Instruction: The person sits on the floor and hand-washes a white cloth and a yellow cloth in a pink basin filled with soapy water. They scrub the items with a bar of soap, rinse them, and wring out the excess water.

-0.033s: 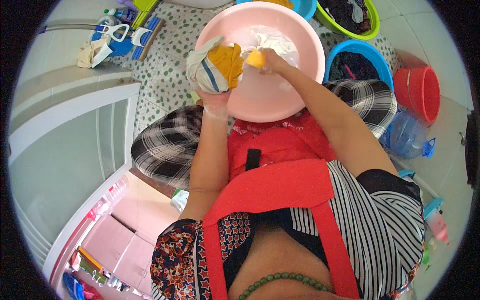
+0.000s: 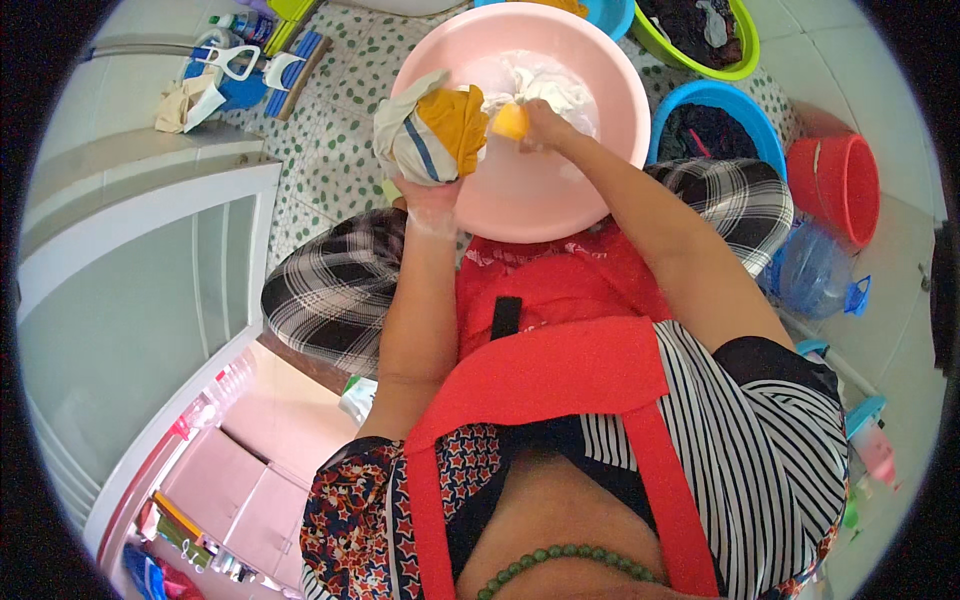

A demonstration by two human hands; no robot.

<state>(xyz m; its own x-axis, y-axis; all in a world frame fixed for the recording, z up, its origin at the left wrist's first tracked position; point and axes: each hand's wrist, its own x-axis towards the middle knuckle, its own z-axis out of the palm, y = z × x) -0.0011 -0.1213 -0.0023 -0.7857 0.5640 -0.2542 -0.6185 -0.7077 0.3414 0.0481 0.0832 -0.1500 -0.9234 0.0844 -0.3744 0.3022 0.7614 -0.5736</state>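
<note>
My left hand (image 2: 430,197) is at the left rim of a wide pink basin (image 2: 520,215). Its fingers are hidden under a bunched garment (image 2: 430,135), off-white and mustard yellow with a dark blue stripe, which it holds up. Over the middle of the basin, my right hand (image 2: 546,127) is closed round a yellow bar of soap (image 2: 510,121), close to the garment's right side. White wet cloth (image 2: 550,88) lies in cloudy water in the far part of the basin, behind my right hand.
Blue tubs, one with dark clothes (image 2: 705,130), and a green tub (image 2: 745,65) stand right and beyond the basin. Farther right are a red bucket (image 2: 835,185) and a clear water bottle (image 2: 815,270). On the left are a mop (image 2: 297,75) and a frosted door (image 2: 150,330).
</note>
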